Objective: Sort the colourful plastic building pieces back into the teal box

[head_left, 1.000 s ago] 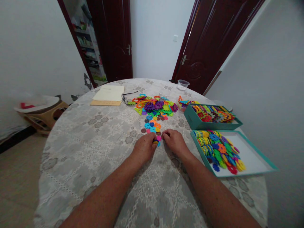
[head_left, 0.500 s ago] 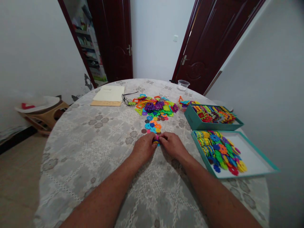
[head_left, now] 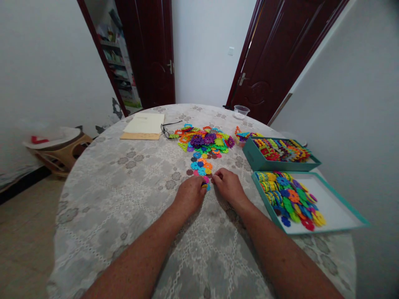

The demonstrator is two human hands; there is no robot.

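Discs (head_left: 204,186) in the left hand (head_left: 190,193)

The left grip is clamped on them, near the middle of the worktop (head_left: 124,207); the right hand (head_left: 229,186) is just beside; I cannot tell whether its grip is together or apart; a colourful pile (head_left: 197,141) lies beyond both.

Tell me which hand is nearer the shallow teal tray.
Right: the right hand is left of the shallow teal tray, apart from it; the left hand is farther left.
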